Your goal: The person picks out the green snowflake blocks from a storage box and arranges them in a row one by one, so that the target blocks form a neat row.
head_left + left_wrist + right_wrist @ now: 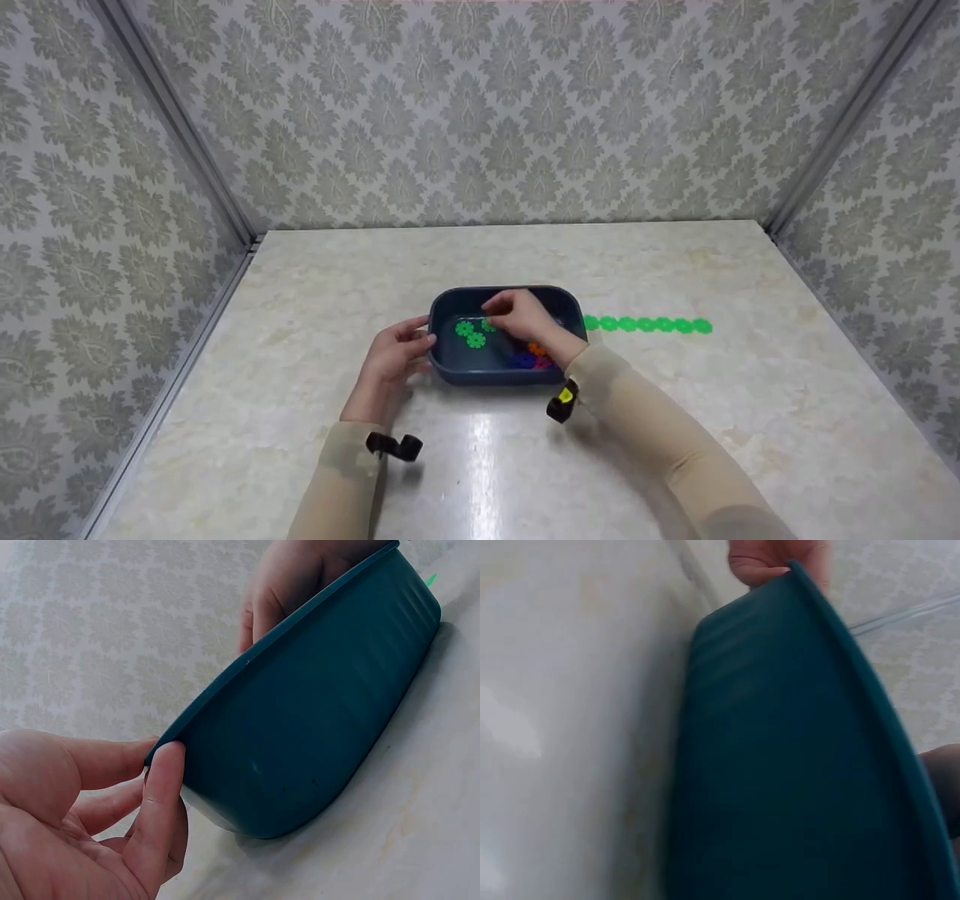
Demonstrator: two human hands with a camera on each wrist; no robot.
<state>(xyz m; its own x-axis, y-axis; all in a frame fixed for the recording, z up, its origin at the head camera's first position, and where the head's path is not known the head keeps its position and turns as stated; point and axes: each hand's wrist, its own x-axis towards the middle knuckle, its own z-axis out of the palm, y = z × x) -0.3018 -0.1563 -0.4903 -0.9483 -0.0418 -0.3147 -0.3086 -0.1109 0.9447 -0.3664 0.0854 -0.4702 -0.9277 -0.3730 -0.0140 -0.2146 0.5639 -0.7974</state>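
A dark blue rectangular plastic basin (487, 377) with rounded corners stands on the table. My left hand (391, 352) holds its left end, with thumb and fingers at the rim in the left wrist view. Over the basin's inside, my right hand (521, 316) reaches down with bent fingers. Close to its fingertips lies a green snowflake-shaped plastic piece (487, 325), partly covered; whether they pinch it is unclear. Two more green snowflake pieces (475, 340) lie to the left. Under the right wrist are orange (536, 349), blue (524, 361) and red (541, 362) pieces, partly hidden.
A straight row of several green snowflake pieces (652, 325) extends along the table from the basin's right side. Patterned walls (480, 112) enclose the back and sides of the marbled table (300, 300).
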